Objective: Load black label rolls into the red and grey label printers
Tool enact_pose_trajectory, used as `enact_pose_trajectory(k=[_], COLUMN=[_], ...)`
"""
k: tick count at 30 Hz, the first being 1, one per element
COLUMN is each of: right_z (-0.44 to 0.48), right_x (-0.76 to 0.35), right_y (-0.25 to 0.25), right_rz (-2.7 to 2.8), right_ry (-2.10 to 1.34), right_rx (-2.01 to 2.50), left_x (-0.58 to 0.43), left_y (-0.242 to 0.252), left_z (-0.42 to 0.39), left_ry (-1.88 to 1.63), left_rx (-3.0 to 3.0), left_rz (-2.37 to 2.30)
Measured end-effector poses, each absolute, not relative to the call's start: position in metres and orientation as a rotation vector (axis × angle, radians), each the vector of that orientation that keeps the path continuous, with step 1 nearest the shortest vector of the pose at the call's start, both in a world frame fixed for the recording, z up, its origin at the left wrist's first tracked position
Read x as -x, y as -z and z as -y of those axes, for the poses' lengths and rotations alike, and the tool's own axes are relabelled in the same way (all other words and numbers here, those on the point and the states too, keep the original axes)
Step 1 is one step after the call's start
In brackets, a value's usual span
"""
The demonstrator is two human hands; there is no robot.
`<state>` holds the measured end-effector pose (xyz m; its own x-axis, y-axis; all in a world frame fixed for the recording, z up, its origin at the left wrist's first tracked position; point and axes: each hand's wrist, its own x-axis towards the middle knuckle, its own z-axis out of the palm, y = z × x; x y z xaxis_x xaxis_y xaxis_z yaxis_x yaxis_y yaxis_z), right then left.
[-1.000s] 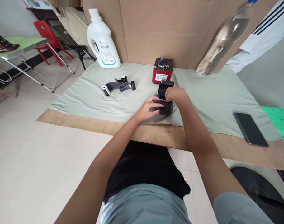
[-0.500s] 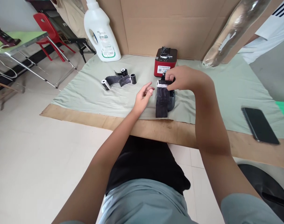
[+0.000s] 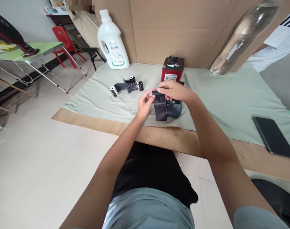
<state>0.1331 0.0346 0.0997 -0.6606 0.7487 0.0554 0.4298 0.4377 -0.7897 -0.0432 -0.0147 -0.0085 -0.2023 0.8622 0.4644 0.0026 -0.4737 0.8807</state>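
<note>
Between my two hands is a black paper roll [image 3: 160, 108], its unrolled strip hanging down toward the table's front. My left hand [image 3: 145, 104] pinches the roll's left end between thumb and fingers. From above, my right hand [image 3: 176, 90] grips the other end. Just right of the strip, partly under my right hand, sits a dark rounded device [image 3: 175, 109]; its upper part is hidden. Three similar loose rolls lie to the left: one with a white end [image 3: 114, 91], one at the back [image 3: 132, 79] and one standing upright [image 3: 140, 86].
Behind my hands stands a red and black box [image 3: 173, 72] against a cardboard wall [image 3: 171, 38]. A white detergent bottle [image 3: 115, 47] is at back left, a plastic-wrapped long object [image 3: 233, 47] at back right. A phone [image 3: 273, 136] lies near the right front edge. Other people are behind.
My right hand has brought the paper roll left, off the dark device. My left hand, free and apart before, now holds the roll's left end. The camera view has shifted slightly.
</note>
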Motion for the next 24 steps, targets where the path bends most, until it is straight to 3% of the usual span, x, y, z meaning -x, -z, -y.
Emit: enact_pose_trajectory(k=[6,24], right_z=[-0.038,-0.036], right_x=[-0.123,-0.117], right_y=[-0.091,-0.084], right_rz=[2.178,1.945], right_ry=[-1.096,-1.264], right_rx=[0.797,0.950], left_x=[0.041,0.045], left_y=[0.008,0.009], left_z=[0.012,0.011], left_ry=[-1.817,-1.828], left_rx=[-1.303,-1.344], left_rz=[-0.936,-1.003])
